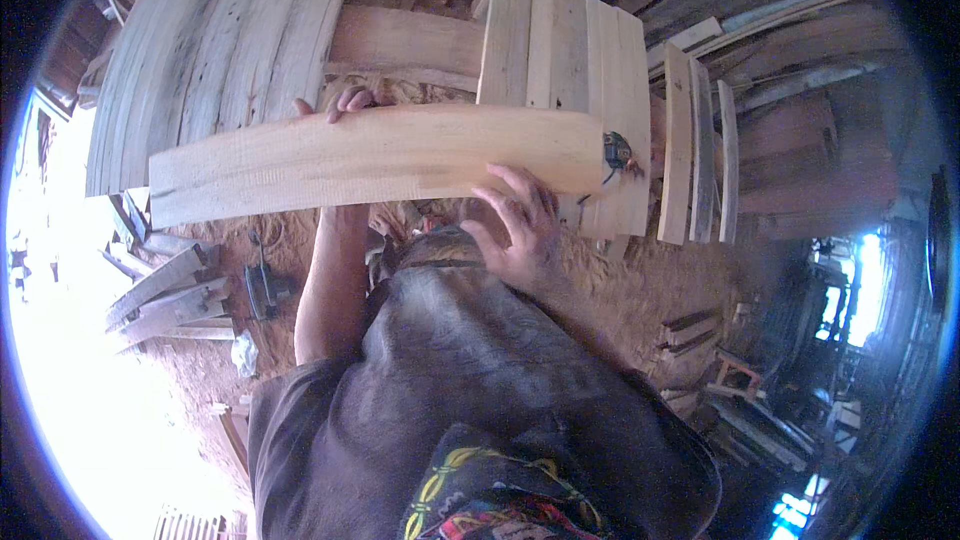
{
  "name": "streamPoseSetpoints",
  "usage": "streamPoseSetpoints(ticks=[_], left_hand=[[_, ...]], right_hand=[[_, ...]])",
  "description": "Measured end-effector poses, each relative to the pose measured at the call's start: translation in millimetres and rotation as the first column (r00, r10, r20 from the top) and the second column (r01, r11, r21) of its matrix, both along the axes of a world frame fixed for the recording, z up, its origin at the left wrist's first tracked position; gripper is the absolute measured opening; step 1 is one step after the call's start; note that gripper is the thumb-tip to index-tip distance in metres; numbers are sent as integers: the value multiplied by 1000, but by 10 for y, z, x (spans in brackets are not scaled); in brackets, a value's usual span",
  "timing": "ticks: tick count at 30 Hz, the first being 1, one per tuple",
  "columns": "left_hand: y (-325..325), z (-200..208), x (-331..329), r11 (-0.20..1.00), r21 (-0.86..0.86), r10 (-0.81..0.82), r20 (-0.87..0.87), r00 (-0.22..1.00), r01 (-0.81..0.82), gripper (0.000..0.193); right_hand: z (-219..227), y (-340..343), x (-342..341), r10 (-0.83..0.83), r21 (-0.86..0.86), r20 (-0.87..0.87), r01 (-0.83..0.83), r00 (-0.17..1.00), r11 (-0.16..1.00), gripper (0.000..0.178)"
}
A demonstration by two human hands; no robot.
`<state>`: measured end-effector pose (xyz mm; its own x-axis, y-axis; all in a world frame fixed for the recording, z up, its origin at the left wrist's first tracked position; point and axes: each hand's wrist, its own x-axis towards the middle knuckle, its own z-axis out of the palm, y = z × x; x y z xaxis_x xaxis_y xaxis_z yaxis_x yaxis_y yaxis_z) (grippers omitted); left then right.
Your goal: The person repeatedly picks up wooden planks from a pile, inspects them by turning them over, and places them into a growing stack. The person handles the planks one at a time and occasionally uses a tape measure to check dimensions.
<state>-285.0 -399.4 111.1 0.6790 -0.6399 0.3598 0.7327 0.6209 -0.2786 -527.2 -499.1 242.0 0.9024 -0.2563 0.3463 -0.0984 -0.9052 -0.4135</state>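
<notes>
A long pale wooden board lies crosswise in front of me, its left end slightly lower than its right. My left forearm passes beneath it, and my left hand curls its fingers over the far edge. At the near edge, right of the middle, my right hand has its fingers apart, the fingertips resting against the board's face. Just past the board's right end sits a small dark green and black thing, perhaps a tape measure. Under the board my left palm is hidden.
Wide rows of planks lie beyond the board, at left and right. Narrow wood strips stand farther right. A dark tool and a pile of offcuts lie on the sawdust-covered ground at left.
</notes>
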Motion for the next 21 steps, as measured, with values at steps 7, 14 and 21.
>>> streamPoseSetpoints(ticks=[7, 14, 21], left_hand=[[34, -24, -75, 998, 50, -22, -13, 1000, 23, 63], [66, -707, 93, 940, 340, 18, -28, 999, -8, 53], [-132, 759, -39, 431, 901, 232, -52, 971, -55, 54]], right_hand=[[-109, 32, -23, -55, 24, -24, 56, 998, 998, 48], [-170, 59, 317, -6, 112, -49, 11, 999, 994, 53], [-509, -327, 520, -239, 590, -65, 230, 969, 774, 38]])
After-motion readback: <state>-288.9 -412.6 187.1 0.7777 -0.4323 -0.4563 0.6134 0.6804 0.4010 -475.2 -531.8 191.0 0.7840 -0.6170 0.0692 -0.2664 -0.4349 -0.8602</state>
